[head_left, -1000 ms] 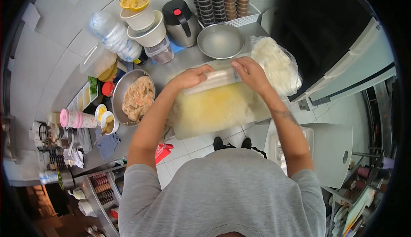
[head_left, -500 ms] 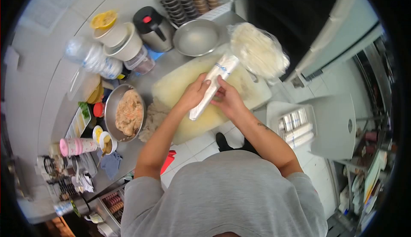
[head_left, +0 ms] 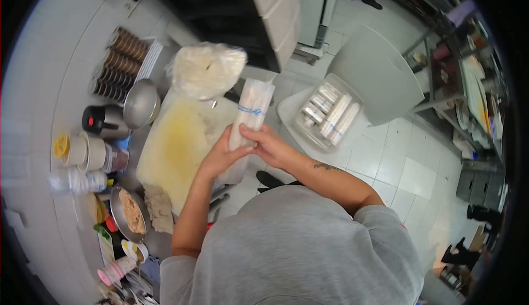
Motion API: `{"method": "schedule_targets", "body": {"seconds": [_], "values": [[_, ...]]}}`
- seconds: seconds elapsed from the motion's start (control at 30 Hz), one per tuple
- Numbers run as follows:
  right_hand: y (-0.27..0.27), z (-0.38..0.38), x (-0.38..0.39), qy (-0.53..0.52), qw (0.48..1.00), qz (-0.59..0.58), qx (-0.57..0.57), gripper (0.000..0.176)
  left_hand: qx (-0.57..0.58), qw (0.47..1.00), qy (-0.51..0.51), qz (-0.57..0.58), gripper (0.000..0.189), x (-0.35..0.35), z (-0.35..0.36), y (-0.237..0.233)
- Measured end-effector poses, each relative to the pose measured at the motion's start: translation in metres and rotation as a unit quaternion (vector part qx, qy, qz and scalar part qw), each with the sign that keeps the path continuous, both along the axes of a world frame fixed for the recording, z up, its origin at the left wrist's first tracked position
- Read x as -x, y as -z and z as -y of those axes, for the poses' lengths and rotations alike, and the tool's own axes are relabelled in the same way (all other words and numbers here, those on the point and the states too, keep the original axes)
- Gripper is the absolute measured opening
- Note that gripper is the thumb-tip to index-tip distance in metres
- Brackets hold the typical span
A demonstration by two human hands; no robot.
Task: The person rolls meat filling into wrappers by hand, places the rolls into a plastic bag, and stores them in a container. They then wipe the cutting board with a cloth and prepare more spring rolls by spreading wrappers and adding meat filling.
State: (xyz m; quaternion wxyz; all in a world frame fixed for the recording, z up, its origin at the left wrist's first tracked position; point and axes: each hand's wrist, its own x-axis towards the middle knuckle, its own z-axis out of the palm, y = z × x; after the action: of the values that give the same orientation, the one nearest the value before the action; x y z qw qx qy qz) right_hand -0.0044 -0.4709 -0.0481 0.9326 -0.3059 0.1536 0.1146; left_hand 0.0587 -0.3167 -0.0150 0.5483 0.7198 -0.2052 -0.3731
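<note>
Together, the left hand [head_left: 221, 157] and right hand [head_left: 272, 147] curl their fingers around a white wrapped roll [head_left: 252, 105].

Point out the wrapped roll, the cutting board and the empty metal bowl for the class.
Wrapped roll [head_left: 252, 109], head view: middle of its wrapper.
Cutting board [head_left: 176, 145], head view: bare, yellow-stained surface.
Empty metal bowl [head_left: 144, 104], head view: inner surface.

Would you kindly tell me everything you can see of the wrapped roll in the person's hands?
The wrapped roll is a long, pale bundle in what looks like thin translucent plastic, with blue markings across its middle. Its contents cannot be made out. The left hand and right hand hold its near end, while the far end points away from the body. It appears beside the cutting board in this view.
</note>
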Motion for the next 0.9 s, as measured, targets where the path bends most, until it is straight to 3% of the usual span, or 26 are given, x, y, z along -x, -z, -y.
{"method": "schedule_targets", "body": {"seconds": [0.13,0.23,0.33,0.43,0.6,0.77,0.9], "values": [[0.017,0.071,0.034,0.029,0.998,-0.025,0.049,0.057,-0.007,0.998,0.058,-0.003,0.065,0.016,0.072,0.026],[0.036,0.119,0.059,0.062,0.985,-0.067,0.147,0.071,0.009,0.992,0.062,-0.113,0.057,0.023,0.117,0.060],[0.084,0.173,0.091,0.086,0.960,-0.131,0.232,0.067,-0.007,0.988,0.079,-0.136,0.054,0.015,0.154,0.119],[0.134,0.206,0.133,0.150,0.944,-0.240,0.170,0.056,-0.048,0.987,0.091,-0.123,0.052,0.004,0.201,0.154],[0.205,0.212,0.163,0.198,0.918,-0.316,0.135,0.049,-0.107,0.985,0.094,-0.101,0.049,-0.019,0.283,0.242],[0.266,0.200,0.122,0.244,0.884,-0.366,0.160,0.052,-0.131,0.983,0.119,-0.047,0.045,-0.031,0.342,0.338],[0.307,0.181,0.094,0.264,0.850,-0.397,0.225,0.058,-0.118,0.981,0.146,-0.059,0.041,-0.033,0.354,0.361]]}}
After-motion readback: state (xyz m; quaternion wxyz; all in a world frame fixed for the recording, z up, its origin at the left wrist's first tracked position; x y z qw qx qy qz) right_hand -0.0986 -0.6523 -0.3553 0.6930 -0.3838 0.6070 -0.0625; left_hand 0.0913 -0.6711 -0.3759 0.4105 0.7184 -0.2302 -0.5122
